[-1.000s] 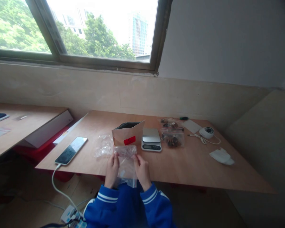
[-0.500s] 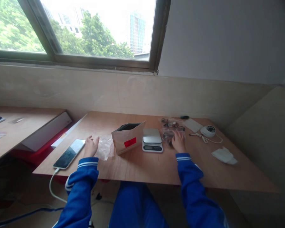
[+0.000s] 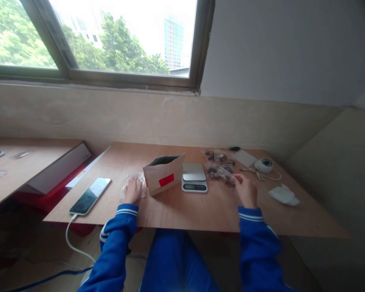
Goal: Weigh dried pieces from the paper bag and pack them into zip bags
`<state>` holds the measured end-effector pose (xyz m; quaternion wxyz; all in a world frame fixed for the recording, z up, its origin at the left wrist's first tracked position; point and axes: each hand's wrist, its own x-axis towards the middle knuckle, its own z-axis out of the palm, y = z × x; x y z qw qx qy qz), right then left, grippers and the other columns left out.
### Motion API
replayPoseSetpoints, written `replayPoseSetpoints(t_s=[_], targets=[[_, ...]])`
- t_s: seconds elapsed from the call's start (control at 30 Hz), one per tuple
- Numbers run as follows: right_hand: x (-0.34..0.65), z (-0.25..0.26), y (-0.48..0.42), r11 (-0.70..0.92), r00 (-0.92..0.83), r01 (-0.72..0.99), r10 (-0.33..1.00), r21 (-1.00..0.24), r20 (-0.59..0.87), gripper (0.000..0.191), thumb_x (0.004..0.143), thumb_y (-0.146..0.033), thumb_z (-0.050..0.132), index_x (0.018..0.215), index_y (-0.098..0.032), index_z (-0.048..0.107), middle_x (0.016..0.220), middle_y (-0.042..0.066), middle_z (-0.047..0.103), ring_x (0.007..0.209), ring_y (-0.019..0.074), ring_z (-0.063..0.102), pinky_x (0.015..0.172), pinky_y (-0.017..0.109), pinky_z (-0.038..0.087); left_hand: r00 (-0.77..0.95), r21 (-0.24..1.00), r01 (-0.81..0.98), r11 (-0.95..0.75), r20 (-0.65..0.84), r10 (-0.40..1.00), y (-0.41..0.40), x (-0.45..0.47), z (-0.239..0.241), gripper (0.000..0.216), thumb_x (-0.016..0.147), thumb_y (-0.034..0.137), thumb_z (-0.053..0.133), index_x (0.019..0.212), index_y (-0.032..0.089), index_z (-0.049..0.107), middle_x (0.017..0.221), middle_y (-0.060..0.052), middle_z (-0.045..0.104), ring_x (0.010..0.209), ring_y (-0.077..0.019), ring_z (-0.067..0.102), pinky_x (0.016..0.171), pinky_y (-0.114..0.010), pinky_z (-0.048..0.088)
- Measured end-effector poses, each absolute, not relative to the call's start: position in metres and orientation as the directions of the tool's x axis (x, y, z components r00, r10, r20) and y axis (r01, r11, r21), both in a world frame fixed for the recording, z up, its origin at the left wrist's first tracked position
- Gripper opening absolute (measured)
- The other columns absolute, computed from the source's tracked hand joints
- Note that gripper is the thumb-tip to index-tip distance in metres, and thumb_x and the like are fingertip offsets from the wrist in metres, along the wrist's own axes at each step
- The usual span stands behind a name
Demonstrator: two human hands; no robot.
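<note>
My left hand [image 3: 133, 189] rests on a crumpled clear plastic bag [image 3: 142, 192] left of the pouch, its fingers apart and lying over the plastic. A kraft-paper pouch [image 3: 153, 182] with a red label stands upright, its top gaping. Beside it is a small white kitchen scale [image 3: 194, 187] with a bare metal plate. My right hand [image 3: 245, 189] is closed, thumb and fingers pinching the edge of a clear zip bag [image 3: 225, 173] that holds dark pieces too small to name. Behind that lies another clear bag [image 3: 220, 156] of dark pieces.
A phone [image 3: 91, 195] on a white cable lies at the left. To the right are a white dome-shaped device [image 3: 263, 164] with a cord, a white card [image 3: 245, 157], a green-handled tool [image 3: 234, 148] and a crumpled white tissue [image 3: 284, 195]. Another table [image 3: 33, 158] stands further left.
My left hand has moved right, from beside the phone onto the clear plastic. My right hand has drawn right and nearer me, now pinching the zip bag's edge and lifting it.
</note>
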<state>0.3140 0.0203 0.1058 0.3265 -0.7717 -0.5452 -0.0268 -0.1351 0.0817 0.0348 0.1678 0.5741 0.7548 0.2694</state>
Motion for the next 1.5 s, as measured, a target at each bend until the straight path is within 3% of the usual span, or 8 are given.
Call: replayPoseSetpoints(t_s=[0.1, 0.23, 0.37, 0.47, 0.77, 0.97, 1.4, 1.5], targets=[[0.29, 0.115, -0.017, -0.138, 0.507, 0.699, 0.787, -0.702, 0.351, 0.039, 0.08, -0.051, 0.049, 0.084, -0.017, 0.069, 0.078, 0.012, 0.072, 0.069, 0.0246, 0.064, 0.064, 0.033, 0.045, -0.414, 0.721, 0.677, 0.15, 0.204, 0.887, 0.067, -0.124, 0.058, 0.04, 0.085, 0.021, 0.034, 0.12, 0.009, 0.049, 0.131, -0.019, 0.05, 0.126, -0.0273, 0.043, 0.104, -0.043, 0.034], [0.245, 0.12, -0.042, -0.123, 0.547, 0.547, 0.801, -0.828, 0.242, 0.045, 0.076, -0.057, 0.053, 0.083, -0.016, 0.07, 0.08, 0.013, 0.072, 0.072, 0.0277, 0.066, 0.064, 0.035, 0.049, -0.654, 0.927, 0.375, -0.021, 0.281, 0.702, 0.001, -0.072, 0.084, 0.022, 0.083, 0.022, 0.036, 0.095, 0.017, 0.054, 0.097, -0.008, 0.061, 0.088, -0.0196, 0.06, 0.081, -0.034, 0.047], [0.19, 0.119, -0.046, -0.001, 0.346, 0.359, 0.929, -0.933, 0.132, 0.039, 0.077, -0.052, 0.057, 0.081, -0.016, 0.07, 0.079, 0.012, 0.073, 0.072, 0.0265, 0.068, 0.066, 0.035, 0.053, -0.233, 0.991, 0.073, -0.109, 0.123, 0.965, -0.058, -0.007, 0.092, 0.015, 0.084, 0.03, 0.044, 0.087, 0.021, 0.054, 0.078, -0.002, 0.059, 0.064, -0.0144, 0.056, 0.063, -0.027, 0.045], [0.156, 0.12, -0.049, 0.029, 0.184, 0.246, 0.98, -0.969, 0.076, 0.032, 0.076, -0.046, 0.06, 0.079, -0.016, 0.07, 0.075, 0.01, 0.073, 0.069, 0.025, 0.068, 0.065, 0.033, 0.054, 0.05, 0.999, -0.044, -0.007, 0.009, 0.999, -0.07, 0.02, 0.091, 0.025, 0.086, 0.042, 0.045, 0.088, 0.02, 0.057, 0.074, -0.002, 0.06, 0.062, -0.0141, 0.055, 0.06, -0.026, 0.044], [0.118, 0.123, -0.061, 0.058, 0.084, 0.28, 0.993, -0.958, 0.084, 0.023, 0.077, -0.036, 0.062, 0.071, -0.015, 0.068, 0.07, 0.007, 0.07, 0.061, 0.0199, 0.066, 0.059, 0.028, 0.053, 0.018, 1.0, 0.019, 0.001, -0.001, 1.0, -0.06, 0.006, 0.091, 0.032, 0.086, 0.048, 0.045, 0.085, 0.017, 0.054, 0.068, 0.0, 0.053, 0.064, -0.0129, 0.05, 0.06, -0.024, 0.042], [0.123, 0.117, -0.057, -0.007, 0.048, 0.066, 0.999, -0.998, -0.004, 0.025, 0.075, -0.04, 0.064, 0.071, -0.016, 0.064, 0.062, 0.005, 0.068, 0.057, 0.0202, 0.065, 0.056, 0.029, 0.053, 0.042, 0.985, 0.131, -0.116, 0.111, 0.993, -0.062, 0.002, 0.09, 0.029, 0.087, 0.042, 0.045, 0.076, 0.017, 0.052, 0.063, 0.001, 0.052, 0.059, -0.0121, 0.05, 0.056, -0.023, 0.04], [0.15, 0.118, -0.044, 0.022, 0.461, 0.322, 0.87, -0.947, 0.176, 0.024, 0.082, -0.041, 0.053, 0.073, -0.019, 0.058, 0.073, 0.006, 0.069, 0.067, 0.0217, 0.064, 0.064, 0.032, 0.049, 0.282, 0.942, 0.243, -0.232, 0.16, 0.946, -0.07, -0.007, 0.096, 0.033, 0.088, 0.037, 0.046, 0.064, 0.016, 0.053, 0.058, -0.001, 0.056, 0.056, -0.0104, 0.051, 0.053, -0.019, 0.036], [0.159, 0.125, -0.04, 0.097, 0.37, 0.277, 0.907, -0.956, 0.2, 0.026, 0.082, -0.044, 0.055, 0.078, -0.019, 0.059, 0.077, 0.007, 0.069, 0.073, 0.0215, 0.066, 0.069, 0.031, 0.05, 0.377, 0.968, 0.184, -0.17, 0.09, 0.922, -0.073, -0.007, 0.084, 0.035, 0.089, 0.039, 0.044, 0.068, 0.015, 0.058, 0.064, -0.002, 0.059, 0.061, -0.0114, 0.053, 0.059, -0.021, 0.04]])
